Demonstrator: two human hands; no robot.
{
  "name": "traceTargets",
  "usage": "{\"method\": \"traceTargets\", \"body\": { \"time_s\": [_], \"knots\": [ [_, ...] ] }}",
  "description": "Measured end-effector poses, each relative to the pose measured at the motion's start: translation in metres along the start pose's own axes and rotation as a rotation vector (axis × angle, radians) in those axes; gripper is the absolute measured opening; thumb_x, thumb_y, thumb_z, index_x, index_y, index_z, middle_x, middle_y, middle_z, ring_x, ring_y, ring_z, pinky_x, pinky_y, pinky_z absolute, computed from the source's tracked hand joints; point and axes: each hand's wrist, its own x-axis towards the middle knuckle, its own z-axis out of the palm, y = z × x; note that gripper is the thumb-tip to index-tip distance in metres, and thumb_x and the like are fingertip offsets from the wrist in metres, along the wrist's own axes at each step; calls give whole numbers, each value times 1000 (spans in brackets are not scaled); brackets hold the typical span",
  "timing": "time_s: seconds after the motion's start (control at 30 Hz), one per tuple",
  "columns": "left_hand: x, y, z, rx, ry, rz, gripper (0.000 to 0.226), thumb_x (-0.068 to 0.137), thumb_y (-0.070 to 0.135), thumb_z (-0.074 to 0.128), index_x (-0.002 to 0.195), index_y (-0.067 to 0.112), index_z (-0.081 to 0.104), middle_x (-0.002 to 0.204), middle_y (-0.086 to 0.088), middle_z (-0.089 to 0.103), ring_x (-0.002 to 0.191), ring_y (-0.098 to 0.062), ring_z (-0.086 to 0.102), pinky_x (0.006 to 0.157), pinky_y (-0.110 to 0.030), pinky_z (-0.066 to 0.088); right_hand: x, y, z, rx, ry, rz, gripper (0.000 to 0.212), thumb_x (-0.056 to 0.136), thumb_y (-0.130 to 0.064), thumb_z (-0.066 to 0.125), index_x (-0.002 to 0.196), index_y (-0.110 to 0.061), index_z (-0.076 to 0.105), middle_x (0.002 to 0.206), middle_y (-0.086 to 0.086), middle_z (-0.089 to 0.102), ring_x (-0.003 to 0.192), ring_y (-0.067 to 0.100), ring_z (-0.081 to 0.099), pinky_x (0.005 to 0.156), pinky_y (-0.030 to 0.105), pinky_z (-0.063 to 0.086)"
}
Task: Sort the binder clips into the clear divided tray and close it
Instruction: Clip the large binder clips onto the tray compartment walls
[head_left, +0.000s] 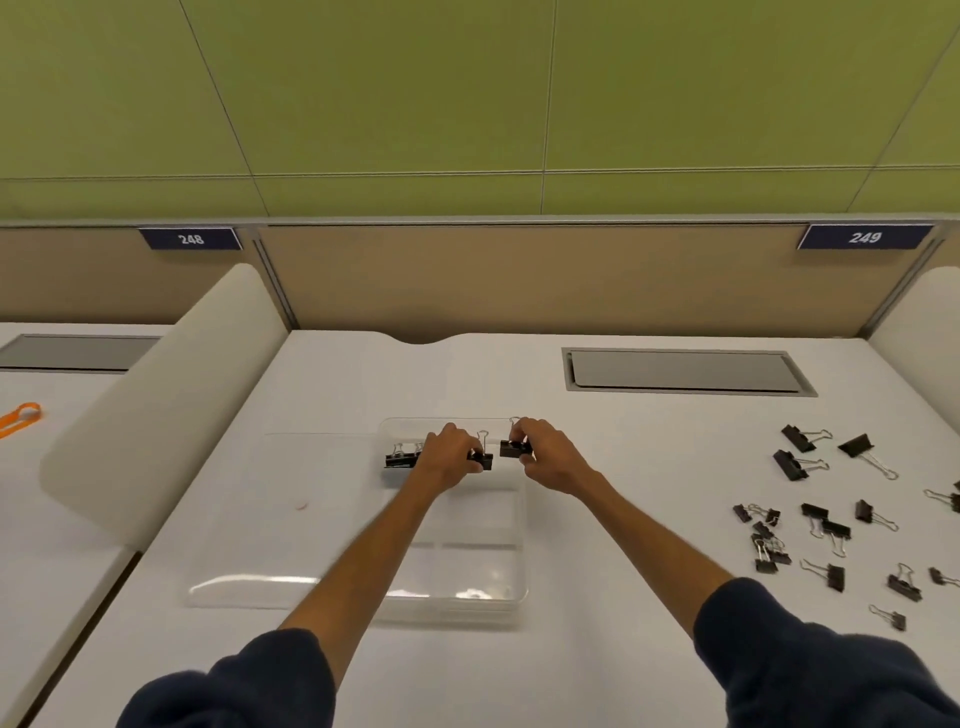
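Here the left hand (445, 460) pinches one binder clip (482, 459) and the right hand (546, 457) another clip (513, 448) above the far compartments of the clear divided tray (521, 545), likely to group like sizes beside a stored clip (401, 460); loose clips (835, 530) lie well apart, rightward.

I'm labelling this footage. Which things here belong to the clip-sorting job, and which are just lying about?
Job: tray, lid, stored clips, left hand gripping left clip, right hand gripping right clip, loose clips.
Lying about: orange strap, hatch, plate 248, plate 249.
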Motion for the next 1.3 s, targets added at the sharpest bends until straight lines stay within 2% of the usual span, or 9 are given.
{"method": "traceTargets", "body": {
  "time_s": [0.2, 0.4, 0.47, 0.57, 0.73, 1.0, 1.1, 1.2, 1.3],
  "knots": [
    [-1, -10, 7, 60, -51, -25, 30, 94, 34, 55, 122, 25, 63, 115, -7, 61, 120, -24, 41, 94, -41, 34, 10, -12, 16, -227, -31, -118, 33, 77, -4, 53, 105, -20, 55, 108, -2, 59, 104, 20, 51, 84, 38, 36],
    [3, -19, 11, 46, -93, -6, 29, 98, 36, 48, 117, 26, 66, 102, -6, 61, 115, -24, 40, 88, -40, 35, 21, -18, 24, -274, -98, -57, 32, 75, -4, 48, 100, -21, 56, 99, -3, 60, 96, 21, 53, 81, 37, 28],
    [5, -22, 9, -12, -122, 2, 28, 97, 36, 48, 115, 26, 68, 103, -8, 59, 117, -23, 38, 91, -42, 36, 24, -16, 26, -257, -125, -23, 31, 74, -5, 47, 99, -22, 56, 97, -4, 63, 94, 21, 55, 81, 37, 27],
    [8, -26, 2, -84, -143, -2, 29, 96, 34, 49, 115, 24, 69, 116, -11, 51, 120, -21, 42, 97, -40, 37, 27, -14, 30, -259, -144, -28, 32, 79, -9, 45, 102, -23, 62, 98, -4, 68, 94, 21, 58, 84, 37, 26],
    [16, -28, 7, 26, -176, 44, 28, 94, 23, 51, 116, 23, 68, 114, -9, 57, 121, -21, 40, 92, -38, 37, 29, -6, 37, -355, -201, -62, 35, 94, -21, 35, 104, -24, 68, 100, 4, 67, 103, 22, 54, 88, 42, 30],
    [20, -29, 15, 14, -258, 1, 33, 95, 25, 39, 115, 16, 63, 120, -13, 48, 107, -32, 54, 97, -42, 36, 35, -6, 41, -407, -329, -65, 43, 98, -26, 24, 108, -25, 66, 107, 4, 64, 110, 21, 46, 83, 44, 26],
    [20, -29, 16, -4, -248, 6, 33, 95, 25, 38, 112, 15, 64, 117, -12, 50, 107, -33, 54, 97, -42, 36, 36, -5, 43, -387, -319, -72, 42, 97, -25, 24, 103, -23, 66, 101, 3, 64, 109, 20, 46, 83, 43, 25],
    [18, -27, 18, -33, -186, 29, 30, 95, 23, 39, 102, 13, 66, 109, -14, 57, 113, -28, 48, 94, -43, 36, 33, -4, 44, -324, -242, -96, 38, 96, -23, 31, 99, -22, 69, 100, 1, 65, 115, 17, 44, 90, 43, 26],
    [14, -24, 19, -86, -57, 46, 31, 98, 20, 38, 108, 14, 67, 112, -11, 60, 117, -24, 45, 96, -44, 36, 28, -7, 40, -254, -133, -112, 32, 92, -15, 41, 98, -23, 72, 103, -1, 67, 119, 16, 45, 95, 41, 28]
  ]
}}
